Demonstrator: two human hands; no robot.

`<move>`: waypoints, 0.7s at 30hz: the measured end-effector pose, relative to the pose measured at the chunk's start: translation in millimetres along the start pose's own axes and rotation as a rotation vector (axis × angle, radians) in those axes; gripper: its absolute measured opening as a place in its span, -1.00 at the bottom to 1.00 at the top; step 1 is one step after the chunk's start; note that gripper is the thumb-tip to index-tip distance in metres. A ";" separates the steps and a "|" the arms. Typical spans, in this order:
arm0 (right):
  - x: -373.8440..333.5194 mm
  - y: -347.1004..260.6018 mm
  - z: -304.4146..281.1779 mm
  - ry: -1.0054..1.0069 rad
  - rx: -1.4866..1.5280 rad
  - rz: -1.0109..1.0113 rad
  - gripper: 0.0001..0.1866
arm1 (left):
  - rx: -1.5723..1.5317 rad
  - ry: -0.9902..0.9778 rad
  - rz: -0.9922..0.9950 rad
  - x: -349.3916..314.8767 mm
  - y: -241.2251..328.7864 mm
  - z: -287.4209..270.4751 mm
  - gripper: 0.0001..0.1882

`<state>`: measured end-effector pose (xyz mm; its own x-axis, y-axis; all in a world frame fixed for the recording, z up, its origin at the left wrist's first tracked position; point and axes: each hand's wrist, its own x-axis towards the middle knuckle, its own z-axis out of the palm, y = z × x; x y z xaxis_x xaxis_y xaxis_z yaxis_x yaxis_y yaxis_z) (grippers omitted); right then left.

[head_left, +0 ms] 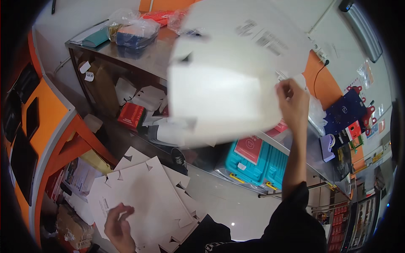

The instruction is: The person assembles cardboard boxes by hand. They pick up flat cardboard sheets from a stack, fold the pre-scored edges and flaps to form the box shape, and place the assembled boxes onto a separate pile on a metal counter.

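A large white flat cardboard box blank (217,90), smeared by motion, is held up in front of me. Along its right edge, my right hand (291,95) pinches it between thumb and fingers. Printed marks show near its upper part, and small dark notches at its left edge. Lower left, my left hand (119,225) hovers over a stack of white cardboard blanks (143,194), its fingers loosely bent and apart, holding nothing. The stacked blanks lie flat, slightly fanned, with notched tabs along their edges.
A metal table (147,59) carries plastic-wrapped packages (137,33). Beneath it lies a red box (130,116). Turquoise plastic cases (249,162) stand at centre right. An orange desk (55,114) holds dark devices on the left. A purple tape dispenser (327,147) sits on the right.
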<state>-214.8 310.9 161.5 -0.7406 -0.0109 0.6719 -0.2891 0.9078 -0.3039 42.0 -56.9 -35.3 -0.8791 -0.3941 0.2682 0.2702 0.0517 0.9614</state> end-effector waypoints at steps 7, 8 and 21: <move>35.5 145.4 0.5 -0.125 -0.468 -0.057 -0.89 | 1.142 0.084 -0.347 -28.8 -93.6 -31.4 -0.22; 20.3 154.2 6.8 -0.168 -0.565 -0.035 -0.89 | 1.198 0.057 -0.335 -36.7 -106.1 -40.3 -0.19; 11.6 198.9 -10.8 -0.217 -0.664 0.011 -0.50 | 1.560 0.317 -0.511 -40.6 -95.2 -65.9 0.03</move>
<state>-274.4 495.9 116.1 -0.8660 -0.0210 0.4997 0.1000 0.9717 0.2141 77.8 -106.3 -141.8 -0.5859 -0.8049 0.0945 -0.7946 0.5935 0.1278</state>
